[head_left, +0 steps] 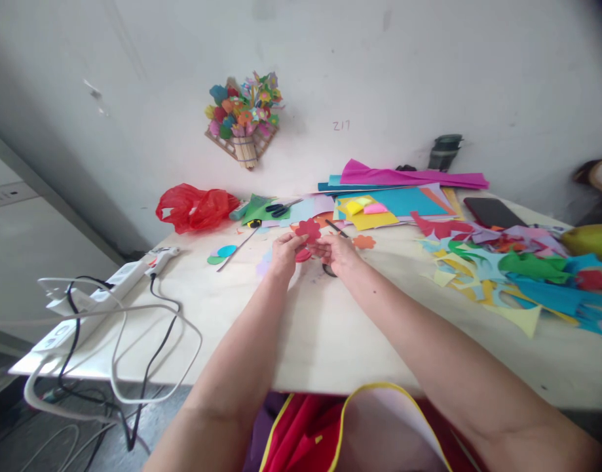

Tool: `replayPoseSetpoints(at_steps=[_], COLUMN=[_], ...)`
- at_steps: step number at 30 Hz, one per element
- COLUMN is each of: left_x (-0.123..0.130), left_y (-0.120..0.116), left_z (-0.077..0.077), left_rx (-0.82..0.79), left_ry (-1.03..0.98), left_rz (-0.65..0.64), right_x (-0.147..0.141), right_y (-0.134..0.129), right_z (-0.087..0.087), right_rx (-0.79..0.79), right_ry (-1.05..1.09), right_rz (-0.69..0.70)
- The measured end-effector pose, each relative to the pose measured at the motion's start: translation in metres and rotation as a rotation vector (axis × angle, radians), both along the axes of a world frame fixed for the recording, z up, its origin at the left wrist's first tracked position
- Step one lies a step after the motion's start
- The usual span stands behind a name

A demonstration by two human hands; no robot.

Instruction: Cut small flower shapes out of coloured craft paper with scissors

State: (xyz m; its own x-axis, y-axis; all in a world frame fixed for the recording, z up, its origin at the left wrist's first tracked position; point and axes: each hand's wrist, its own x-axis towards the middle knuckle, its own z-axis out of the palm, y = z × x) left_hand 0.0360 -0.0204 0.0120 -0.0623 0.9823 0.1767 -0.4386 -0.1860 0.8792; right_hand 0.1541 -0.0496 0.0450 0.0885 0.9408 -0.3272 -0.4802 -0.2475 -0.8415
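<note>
Between my two hands, a little above the table, is a red paper flower [308, 230] with rounded petals. My left hand [285, 252] pinches its left edge, and my right hand [337, 252] grips its lower right side. Just below the flower, a red paper piece [303, 255] shows between the hands. Beside my right hand lies an orange paper flower [364, 242]. A dark, thin tool [336, 228] sits behind that hand, partly covered. Part of a black ring [329, 269] peeks out under my right hand; what it belongs to is hidden.
Dark-handled scissors [280, 209] lie on green paper at the back, near a red plastic bag [195, 207]. Coloured paper scraps [507, 269] spread over the right side, below a phone [494, 213]. A power strip [94, 305] with loose cables runs along the left edge.
</note>
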Motion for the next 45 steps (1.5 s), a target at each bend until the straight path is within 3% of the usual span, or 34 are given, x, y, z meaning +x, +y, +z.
replayPoseSetpoints(at_steps=[12, 19, 27, 29, 37, 45], left_x=[-0.002, -0.007, -0.011, -0.009, -0.004, -0.003], left_y=[0.001, 0.006, 0.011, 0.011, 0.008, 0.005], left_z=[0.0, 0.001, -0.004, -0.005, -0.005, -0.004], left_rx=[-0.028, -0.017, -0.044, -0.058, -0.101, -0.103], left_ry=[-0.007, -0.116, -0.174, -0.184, -0.157, -0.151], left_rz=[-0.02, -0.002, -0.025, -0.029, -0.065, -0.104], right_x=[0.001, 0.01, 0.017, 0.014, -0.003, -0.004], right_y=[0.005, 0.01, 0.027, 0.023, 0.004, 0.007], right_z=[-0.005, -0.007, -0.025, -0.022, -0.012, -0.017], right_rx=[0.073, 0.101, 0.185, 0.229, 0.231, 0.207], right_ry=[-0.137, -0.272, -0.656, -0.605, -0.237, -0.179], right_rz=[0.021, -0.045, -0.03, -0.035, 0.166, 0.107])
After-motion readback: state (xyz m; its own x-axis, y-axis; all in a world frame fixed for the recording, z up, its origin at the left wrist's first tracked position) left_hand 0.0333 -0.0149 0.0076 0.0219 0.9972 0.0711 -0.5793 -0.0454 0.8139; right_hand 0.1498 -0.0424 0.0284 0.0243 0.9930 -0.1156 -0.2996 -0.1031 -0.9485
